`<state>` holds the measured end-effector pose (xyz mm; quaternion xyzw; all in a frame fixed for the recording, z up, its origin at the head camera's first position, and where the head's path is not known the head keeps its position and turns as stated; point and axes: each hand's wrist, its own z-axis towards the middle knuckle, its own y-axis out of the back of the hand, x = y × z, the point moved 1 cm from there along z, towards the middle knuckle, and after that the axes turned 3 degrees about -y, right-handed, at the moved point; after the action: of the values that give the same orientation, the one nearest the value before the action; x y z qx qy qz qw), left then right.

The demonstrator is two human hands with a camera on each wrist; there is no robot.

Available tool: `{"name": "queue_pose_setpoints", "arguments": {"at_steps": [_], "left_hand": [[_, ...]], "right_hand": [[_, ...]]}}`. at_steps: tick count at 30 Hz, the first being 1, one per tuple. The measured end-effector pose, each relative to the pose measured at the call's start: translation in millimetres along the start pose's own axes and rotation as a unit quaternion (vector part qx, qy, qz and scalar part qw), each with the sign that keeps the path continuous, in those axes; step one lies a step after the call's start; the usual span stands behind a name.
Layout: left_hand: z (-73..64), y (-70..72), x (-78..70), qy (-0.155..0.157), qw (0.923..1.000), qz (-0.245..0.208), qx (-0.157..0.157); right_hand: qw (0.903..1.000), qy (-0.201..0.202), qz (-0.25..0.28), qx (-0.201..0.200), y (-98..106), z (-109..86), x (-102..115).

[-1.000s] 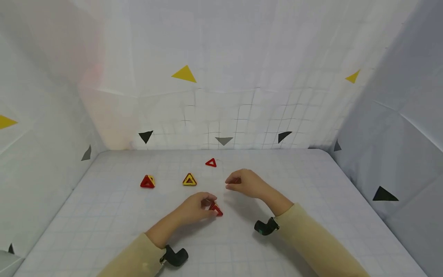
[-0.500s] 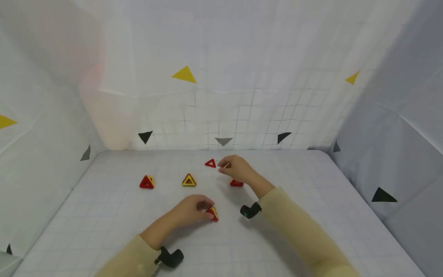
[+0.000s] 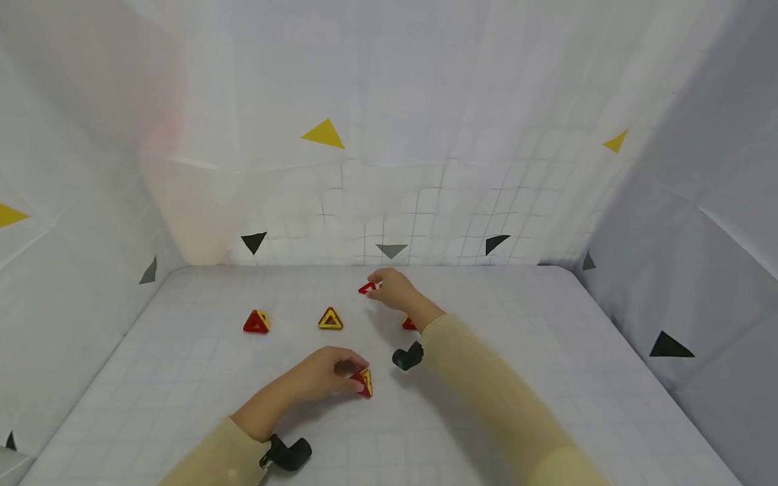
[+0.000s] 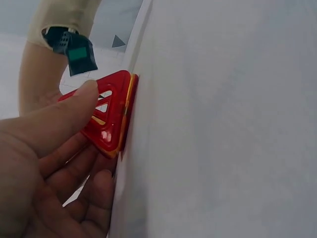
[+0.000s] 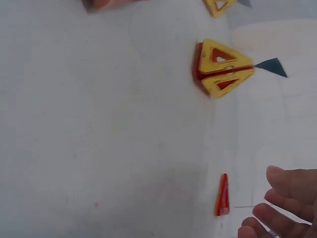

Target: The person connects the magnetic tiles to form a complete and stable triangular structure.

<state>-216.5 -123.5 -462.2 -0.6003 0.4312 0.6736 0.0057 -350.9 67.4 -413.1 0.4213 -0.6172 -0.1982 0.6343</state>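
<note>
My left hand (image 3: 319, 374) pinches a small pyramid of red and yellow triangular magnetic tiles (image 3: 365, 383) at the front middle. In the left wrist view the thumb presses the pyramid's red face (image 4: 115, 116), and its lower edge is right at the table. Farther back, my right hand (image 3: 395, 290) reaches over a flat red triangular tile (image 3: 365, 288), its fingertips overlapping the tile in the head view. From the right wrist, the tile (image 5: 223, 196) lies just beyond the spread thumb and fingers, with a gap between.
A red and yellow pyramid (image 3: 257, 322) stands at the left, and a mostly yellow one (image 3: 331, 319) nearer the middle. Another red piece (image 3: 410, 324) is partly hidden by the right forearm. White sheets with printed triangles wall the white table (image 3: 547, 378) at back and sides.
My right hand has let go of a red piece, leaving it on the table, and moved back and left to the flat red tile. My left hand has shifted slightly left and nearer, turning its pyramid.
</note>
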Motion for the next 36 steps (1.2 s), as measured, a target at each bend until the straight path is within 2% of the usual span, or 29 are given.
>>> {"name": "queue_pose_setpoints", "arguments": {"at_steps": [9, 15, 22, 31, 36], "left_hand": [[-7.5, 1.9, 0.7, -0.007, 0.9999, -0.007, 0.004], [-10.1, 3.1, 2.5, -0.014, 0.9997, -0.018, 0.011], [-12.1, 4.5, 0.6, -0.008, 0.9991, -0.038, 0.017], [-12.1, 5.6, 1.0, -0.012, 0.999, -0.04, 0.017], [-12.2, 5.3, 1.5, -0.012, 0.999, -0.039, 0.016]], "right_hand": [[0.9997, -0.016, -0.013, -0.016, -17.7, 22.2, 5.5], [0.9971, -0.068, -0.024, -0.024, -23.6, 30.9, 0.8], [0.9935, -0.107, -0.013, -0.034, -26.5, 31.1, -0.3], [0.9913, -0.116, -0.003, -0.063, -28.2, 32.8, -1.2], [0.9907, -0.119, 0.01, -0.065, -29.3, 32.7, -2.0]]}}
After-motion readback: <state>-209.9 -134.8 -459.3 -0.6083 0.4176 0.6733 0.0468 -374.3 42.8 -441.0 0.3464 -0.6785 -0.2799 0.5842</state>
